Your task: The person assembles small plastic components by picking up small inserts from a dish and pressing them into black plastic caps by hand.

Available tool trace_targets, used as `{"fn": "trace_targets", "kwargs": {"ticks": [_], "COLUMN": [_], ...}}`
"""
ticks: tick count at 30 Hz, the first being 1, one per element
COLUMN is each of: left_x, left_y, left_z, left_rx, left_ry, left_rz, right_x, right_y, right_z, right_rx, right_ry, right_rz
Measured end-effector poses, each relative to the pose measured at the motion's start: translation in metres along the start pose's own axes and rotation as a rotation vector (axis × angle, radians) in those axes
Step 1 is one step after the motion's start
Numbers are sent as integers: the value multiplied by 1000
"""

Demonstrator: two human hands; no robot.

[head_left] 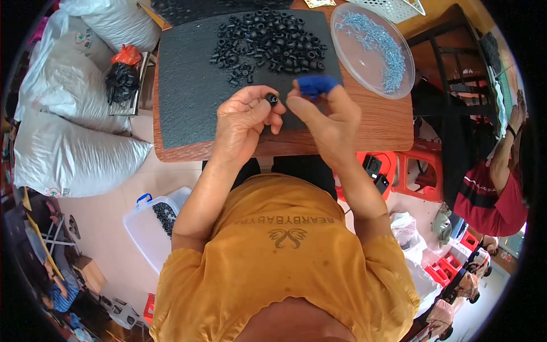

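Left hand [242,122] pinches a small black rubber part [272,99] between thumb and fingers, closed snug on it, held just above the near edge of the dark foam mat [188,85]. Right hand [325,117] right beside it, fingers curled in toward the part, a blue finger cover [315,84] on the forefinger; can't tell if it actually grips anything or just touches the part. Both hands over the wooden table [376,128]. Further out on the mat, a heap of black rubber parts [268,43], well apart from the held one. To the right of the heap, a clear round plastic tray [350,48] with small bluish screws [376,43] scattered in it. Left of table, big white sacks [68,114]. On the floor lower left, a clear bin [145,231] with more black parts.
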State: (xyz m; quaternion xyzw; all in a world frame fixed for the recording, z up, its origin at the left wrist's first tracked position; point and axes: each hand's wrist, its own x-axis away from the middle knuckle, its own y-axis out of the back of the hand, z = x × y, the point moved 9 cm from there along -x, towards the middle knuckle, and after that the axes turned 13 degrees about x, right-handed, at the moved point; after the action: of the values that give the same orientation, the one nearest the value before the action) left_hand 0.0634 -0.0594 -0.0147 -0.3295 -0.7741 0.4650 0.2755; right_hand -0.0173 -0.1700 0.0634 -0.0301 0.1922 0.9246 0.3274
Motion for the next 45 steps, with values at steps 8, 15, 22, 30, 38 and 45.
{"fn": "trace_targets", "kwargs": {"ticks": [8,15,22,30,38,45], "left_x": [1,1,0,1,1,2], "left_y": [-2,-6,0,1,3,3], "left_z": [-1,1,0,1,-3,-2], "left_rx": [-94,-237,-145,-110,-25,-70], "left_ry": [-42,-47,-44,-41,-76,-83], "left_rz": [37,87,106,128,108,111], "right_x": [-8,-3,-33,-47,-50,-50], "right_y": [-23,-21,35,-29,-83,-96], "right_z": [-22,-37,-32,23,33,20], "right_rx": [-179,-378,343,714,960,1109], "right_ry": [-177,-347,-10,762,1106,1101], "right_rz": [117,177,-128,-1,146,214]}}
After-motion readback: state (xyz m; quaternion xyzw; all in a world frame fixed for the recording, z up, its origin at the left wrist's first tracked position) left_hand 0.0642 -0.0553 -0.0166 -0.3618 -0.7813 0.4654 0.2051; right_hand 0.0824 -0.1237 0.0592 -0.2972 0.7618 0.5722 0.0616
